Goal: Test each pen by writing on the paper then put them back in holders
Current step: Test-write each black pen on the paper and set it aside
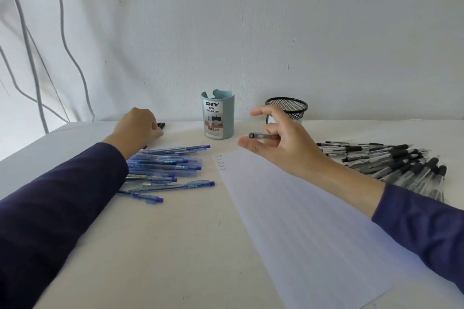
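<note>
My right hand (281,140) hovers above the top of the lined paper (301,221) and holds a clear black pen (261,136) between its fingers, pen end pointing left. My left hand (136,128) rests on the table at the far left, fingers curled around black pens (160,125) whose tips poke out to the right. A heap of blue pens (165,168) lies left of the paper, a heap of black pens (391,165) lies right of it. Several lines reading "Test" (220,162) sit at the paper's top left.
A blue-grey desk organizer cup (218,118) and a black mesh holder (288,108) stand at the back against the white wall. Grey cables (62,40) hang at the left. The white table (150,246) fills the foreground.
</note>
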Demonstrator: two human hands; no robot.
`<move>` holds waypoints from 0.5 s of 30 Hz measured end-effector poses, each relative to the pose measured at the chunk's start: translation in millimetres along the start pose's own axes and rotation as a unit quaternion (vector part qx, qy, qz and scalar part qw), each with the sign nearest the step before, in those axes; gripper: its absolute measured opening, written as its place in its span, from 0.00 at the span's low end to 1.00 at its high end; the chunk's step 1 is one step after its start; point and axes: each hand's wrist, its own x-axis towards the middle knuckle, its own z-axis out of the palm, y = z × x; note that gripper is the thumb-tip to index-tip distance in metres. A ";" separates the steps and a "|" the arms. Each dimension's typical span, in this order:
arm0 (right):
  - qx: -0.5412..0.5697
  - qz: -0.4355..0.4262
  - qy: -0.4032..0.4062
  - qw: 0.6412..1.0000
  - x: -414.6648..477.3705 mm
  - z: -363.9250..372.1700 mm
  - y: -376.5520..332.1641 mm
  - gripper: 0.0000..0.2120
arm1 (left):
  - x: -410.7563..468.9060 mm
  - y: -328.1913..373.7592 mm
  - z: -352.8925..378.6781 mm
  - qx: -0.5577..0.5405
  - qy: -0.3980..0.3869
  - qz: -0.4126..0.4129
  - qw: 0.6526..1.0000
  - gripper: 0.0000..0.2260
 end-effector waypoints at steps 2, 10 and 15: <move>0.036 -0.004 0.013 0.999 2.2 0.7 1.0 0.13 | -1.8 4.3 -6.1 -0.013 0.014 0.008 1.000 0.14; 0.139 0.095 -0.002 0.986 7.1 -9.2 -5.8 0.18 | -44.7 75.1 -45.0 -0.088 0.054 0.315 0.944 0.11; 0.233 0.180 -0.021 0.955 17.4 -11.1 0.1 0.14 | -117.9 114.0 -27.9 -0.155 0.007 0.531 0.833 0.07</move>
